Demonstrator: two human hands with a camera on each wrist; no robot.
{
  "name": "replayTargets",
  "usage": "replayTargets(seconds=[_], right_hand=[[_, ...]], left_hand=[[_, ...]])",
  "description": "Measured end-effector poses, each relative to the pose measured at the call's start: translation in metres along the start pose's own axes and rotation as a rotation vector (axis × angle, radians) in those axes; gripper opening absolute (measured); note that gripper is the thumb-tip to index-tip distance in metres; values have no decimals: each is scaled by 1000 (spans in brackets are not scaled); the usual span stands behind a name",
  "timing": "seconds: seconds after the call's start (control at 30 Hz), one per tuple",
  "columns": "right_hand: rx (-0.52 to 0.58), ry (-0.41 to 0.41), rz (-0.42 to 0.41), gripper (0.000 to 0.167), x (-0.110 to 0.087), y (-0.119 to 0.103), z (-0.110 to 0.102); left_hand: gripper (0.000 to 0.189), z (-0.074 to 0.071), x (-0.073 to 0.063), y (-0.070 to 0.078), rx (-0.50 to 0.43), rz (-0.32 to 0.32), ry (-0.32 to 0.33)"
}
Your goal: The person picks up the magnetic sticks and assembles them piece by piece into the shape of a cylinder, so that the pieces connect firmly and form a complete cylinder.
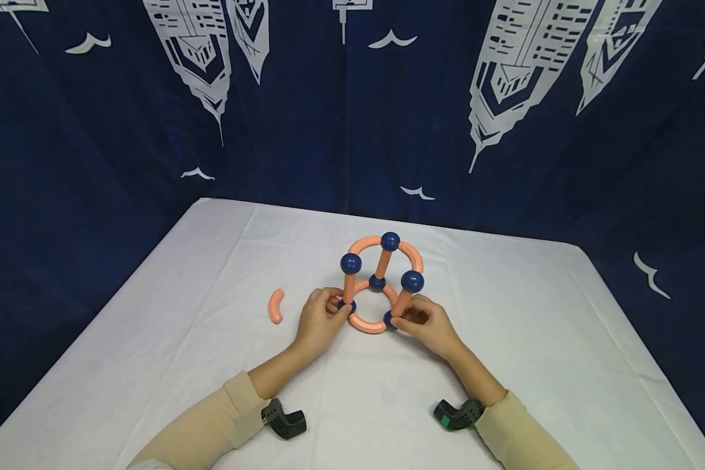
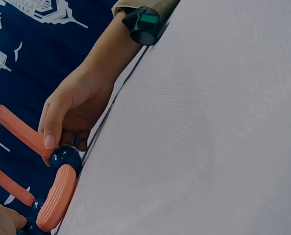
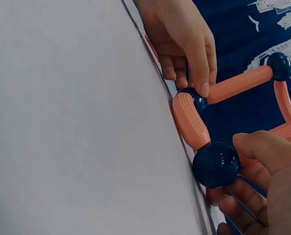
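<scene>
A toy frame of orange sticks and blue balls stands on the table. Curved sticks (image 1: 367, 326) and balls form a ring at its base. Straight sticks (image 1: 383, 264) rise from this to three upper balls (image 1: 390, 241), with two curved sticks (image 1: 412, 255) linking them at the back. My left hand (image 1: 322, 320) grips the frame at its lower left ball (image 1: 346, 306), thumb in front. On the other side my right hand (image 1: 427, 325) pinches the foot of the right upright stick (image 1: 401, 303) beside its lower ball (image 3: 216, 165). Fingers behind the frame are partly hidden.
One loose curved orange stick (image 1: 276, 306) lies on the white tablecloth (image 1: 211, 365), left of my left hand. A dark blue patterned curtain (image 1: 346, 130) hangs behind the table's far edge. Black cameras (image 1: 284, 420) are worn on both wrists.
</scene>
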State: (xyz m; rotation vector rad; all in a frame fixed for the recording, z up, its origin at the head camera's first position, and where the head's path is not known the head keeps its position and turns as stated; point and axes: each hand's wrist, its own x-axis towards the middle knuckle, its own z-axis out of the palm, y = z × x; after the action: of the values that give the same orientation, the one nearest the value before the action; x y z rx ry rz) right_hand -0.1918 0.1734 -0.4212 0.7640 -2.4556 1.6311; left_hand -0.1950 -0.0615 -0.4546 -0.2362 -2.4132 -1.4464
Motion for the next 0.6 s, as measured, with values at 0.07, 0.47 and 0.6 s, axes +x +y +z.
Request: replayTargets(seconds=[0.07,0.47,0.6], right_hand=[[2,-6,-16,16,0,-1,1],[46,-74,-20,13,-3,-10,8],[56,-90,-47,13,-4,-10,10]], left_hand=[[25,0,0,0,-8,-4,21],[19,-1,1,-2,-52,-24,55],[20,0,2,-3,-49,-19,54]])
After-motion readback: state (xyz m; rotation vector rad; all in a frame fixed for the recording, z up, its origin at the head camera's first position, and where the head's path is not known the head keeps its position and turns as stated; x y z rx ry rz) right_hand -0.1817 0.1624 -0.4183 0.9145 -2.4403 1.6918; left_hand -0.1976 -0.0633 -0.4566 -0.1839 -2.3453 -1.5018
